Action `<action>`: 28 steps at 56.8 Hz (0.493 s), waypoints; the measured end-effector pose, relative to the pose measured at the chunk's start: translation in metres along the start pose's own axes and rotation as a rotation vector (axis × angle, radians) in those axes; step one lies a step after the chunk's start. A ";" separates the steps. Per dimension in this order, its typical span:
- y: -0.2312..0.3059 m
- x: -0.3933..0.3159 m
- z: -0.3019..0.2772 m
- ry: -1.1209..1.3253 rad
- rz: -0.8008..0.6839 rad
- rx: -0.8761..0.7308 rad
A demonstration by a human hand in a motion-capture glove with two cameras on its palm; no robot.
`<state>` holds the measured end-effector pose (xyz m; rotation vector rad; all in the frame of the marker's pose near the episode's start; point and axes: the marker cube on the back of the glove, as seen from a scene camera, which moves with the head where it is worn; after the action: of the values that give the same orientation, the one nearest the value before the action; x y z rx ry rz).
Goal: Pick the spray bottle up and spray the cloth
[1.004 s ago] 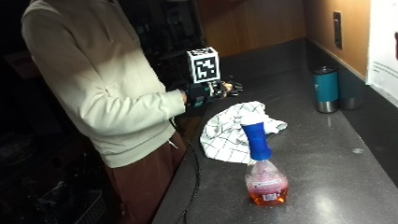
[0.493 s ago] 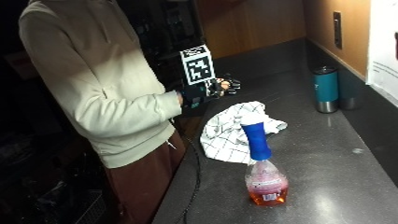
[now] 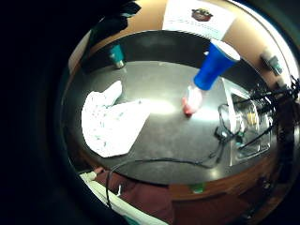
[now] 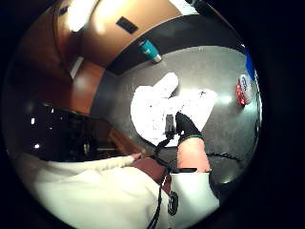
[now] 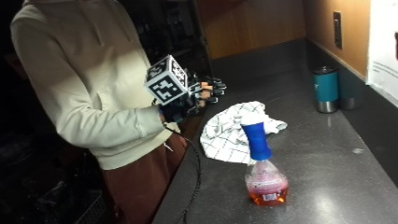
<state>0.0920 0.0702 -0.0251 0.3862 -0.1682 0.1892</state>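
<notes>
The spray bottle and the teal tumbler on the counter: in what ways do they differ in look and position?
The spray bottle is clear, holds orange-red liquid and has a blue top; the teal tumbler is opaque with a dark lid and a metal base. The spray bottle stands toward the counter's front edge, right beside the white checked cloth; the teal tumbler stands apart from the cloth, back by the wall. Both stand upright on the dark counter, and no hand touches either.

Right hand [image 5: 202,95] partly hidden behind its own gear, fingers hard to read. Spray bottle [image 5: 264,168] nozzle and trigger not visible (turned away or too dark); label too small to read. Cloth [image 5: 233,133] part hidden behind bottle. Wall notice [image 5: 384,42] cut off at edge.
</notes>
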 end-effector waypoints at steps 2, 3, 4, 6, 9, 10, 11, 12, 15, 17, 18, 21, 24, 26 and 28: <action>0.002 0.007 -0.003 -0.013 0.013 0.015; 0.003 0.011 -0.004 -0.019 0.021 0.023; 0.004 0.015 -0.005 -0.024 0.030 0.030; 0.006 0.023 -0.007 -0.034 0.044 0.044; 0.007 0.035 -0.011 -0.041 0.064 0.064; 0.007 0.038 -0.012 -0.041 0.073 0.072; 0.008 0.041 -0.013 -0.039 0.083 0.081; 0.008 0.043 -0.013 -0.036 0.092 0.090; 0.010 0.051 -0.014 -0.033 0.113 0.111; 0.011 0.057 -0.016 -0.039 0.120 0.121; 0.011 0.060 -0.016 -0.044 0.123 0.126; 0.012 0.069 -0.018 -0.062 0.132 0.138; 0.012 0.076 -0.018 -0.073 0.147 0.154; 0.012 0.079 -0.017 -0.076 0.157 0.163; 0.011 0.083 -0.016 -0.082 0.167 0.170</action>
<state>0.1717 0.0987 -0.0193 0.5495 -0.2661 0.3540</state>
